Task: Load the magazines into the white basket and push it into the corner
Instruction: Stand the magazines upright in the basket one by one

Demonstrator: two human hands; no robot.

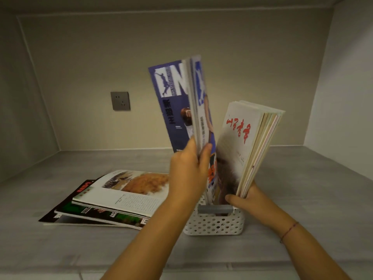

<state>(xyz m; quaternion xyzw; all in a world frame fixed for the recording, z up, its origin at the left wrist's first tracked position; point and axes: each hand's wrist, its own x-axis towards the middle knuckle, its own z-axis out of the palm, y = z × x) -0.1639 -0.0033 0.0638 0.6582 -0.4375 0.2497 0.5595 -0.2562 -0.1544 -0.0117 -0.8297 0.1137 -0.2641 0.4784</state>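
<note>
Magazines [113, 199] not yet loaded lie in a loose, fanned stack on the tabletop [302, 199], just left of the white basket [214, 223]. Two more bundles stand upright at the basket itself.

We judge the step in hand to be seating the blue magazines [175, 102] beside the pale magazines [242, 142]. To do it well, we should keep the gap between the two bundles wide and lower the blue ones straight down until their bottom edge meets the basket floor. We should let go only once they lean steadily, since the basket looks small for such tall covers and could tip.

Our left hand [187, 170], above the basket's left side, pinches the blue magazines near their lower end, thumb on one face and fingers on the other. We cannot tell whether their bottom edge already sits inside the basket, because hand and arm hide it.

Our right hand [246, 199], just above the basket's right rim, grips the pale magazines near their foot. The thumb lies across the front cover and the fingers wrap behind, tilting them rightward, away from the blue ones.
</note>
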